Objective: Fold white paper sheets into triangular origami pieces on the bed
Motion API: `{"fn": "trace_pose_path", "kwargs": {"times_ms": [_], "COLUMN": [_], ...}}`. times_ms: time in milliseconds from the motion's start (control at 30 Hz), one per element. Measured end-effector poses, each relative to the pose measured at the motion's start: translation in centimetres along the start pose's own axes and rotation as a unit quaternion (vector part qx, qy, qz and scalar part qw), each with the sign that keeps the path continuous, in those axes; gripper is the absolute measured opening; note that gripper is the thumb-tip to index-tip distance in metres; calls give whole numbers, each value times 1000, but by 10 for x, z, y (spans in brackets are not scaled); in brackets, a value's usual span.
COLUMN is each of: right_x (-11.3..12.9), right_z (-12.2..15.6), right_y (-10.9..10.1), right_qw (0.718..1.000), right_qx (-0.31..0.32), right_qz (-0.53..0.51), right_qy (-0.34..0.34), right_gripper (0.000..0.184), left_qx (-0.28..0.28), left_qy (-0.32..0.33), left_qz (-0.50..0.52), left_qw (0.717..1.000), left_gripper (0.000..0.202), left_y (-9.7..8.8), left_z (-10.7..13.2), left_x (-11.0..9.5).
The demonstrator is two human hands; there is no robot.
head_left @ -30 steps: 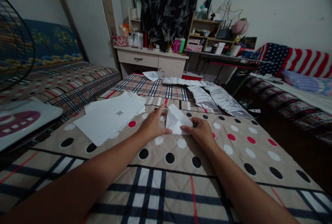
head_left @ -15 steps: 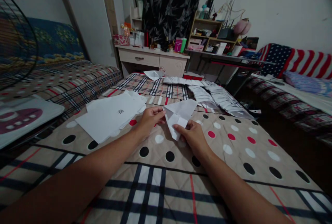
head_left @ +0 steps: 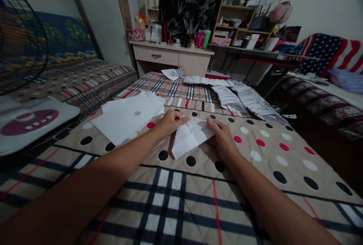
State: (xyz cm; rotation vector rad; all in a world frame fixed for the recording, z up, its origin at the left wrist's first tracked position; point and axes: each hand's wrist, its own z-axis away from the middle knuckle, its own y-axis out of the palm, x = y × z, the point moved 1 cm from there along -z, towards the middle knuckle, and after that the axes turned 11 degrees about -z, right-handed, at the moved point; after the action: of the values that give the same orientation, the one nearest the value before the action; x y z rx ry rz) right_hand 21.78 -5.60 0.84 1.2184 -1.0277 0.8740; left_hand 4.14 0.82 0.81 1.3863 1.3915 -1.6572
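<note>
A folded sheet of white paper (head_left: 193,139) is held between the two hands, over the middle of the bed (head_left: 249,171). It has several flaps and crease lines on its upper face, and one corner points down and to the left. Whether it rests on the quilted cover or hangs just above it, I cannot tell.

The step in hand looks like folding or turning this sheet. The next move, as I judge it, calls for keeping the flaps lined up and a light pinch at both sides, since thin paper could slip or crease askew.

The left hand (head_left: 171,121) is closed on the sheet's upper left corner, thumb on top; its fingertips are partly hidden. The right hand (head_left: 224,139) grips the opposite side, its thumb along the upper right edge and its other fingers mostly out of sight behind the paper. The sheet therefore lies directly between them, touching both.

Just beyond the left hand, toward the bed's left edge, lies a loose stack of white sheets (head_left: 124,118), the top one bearing a small dark printed mark. Toward the far right corner, long rows of folded papers (head_left: 252,101) lie packed closely together, well apart from the hands. Another folded paper (head_left: 172,73) sits alone near the bed's far edge. Past that edge stands a pale drawer unit (head_left: 164,53) crowded with bottles and boxes.
</note>
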Motion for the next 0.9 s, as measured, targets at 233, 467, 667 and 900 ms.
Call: {"fn": "trace_pose_path", "kwargs": {"times_ms": [233, 467, 667, 900], "right_x": [2, 1, 0, -1], "right_z": [-2, -3, 2, -1], "right_y": [-12, -9, -5, -8], "right_qw": [981, 954, 956, 994], "right_qx": [118, 182, 191, 40], "right_qz": [151, 237, 208, 94], "right_qy": [20, 34, 72, 27], "right_gripper": [32, 39, 30, 25], "left_qx": [22, 67, 101, 161], "left_qy": [27, 53, 67, -4], "left_qz": [-34, -33, -40, 39], "left_qw": [999, 996, 992, 986], "left_gripper": [37, 35, 32, 37], "left_y": [-6, -2, 9, 0], "left_z": [1, 1, 5, 5], "left_x": [-4, 0, -4, -8]}}
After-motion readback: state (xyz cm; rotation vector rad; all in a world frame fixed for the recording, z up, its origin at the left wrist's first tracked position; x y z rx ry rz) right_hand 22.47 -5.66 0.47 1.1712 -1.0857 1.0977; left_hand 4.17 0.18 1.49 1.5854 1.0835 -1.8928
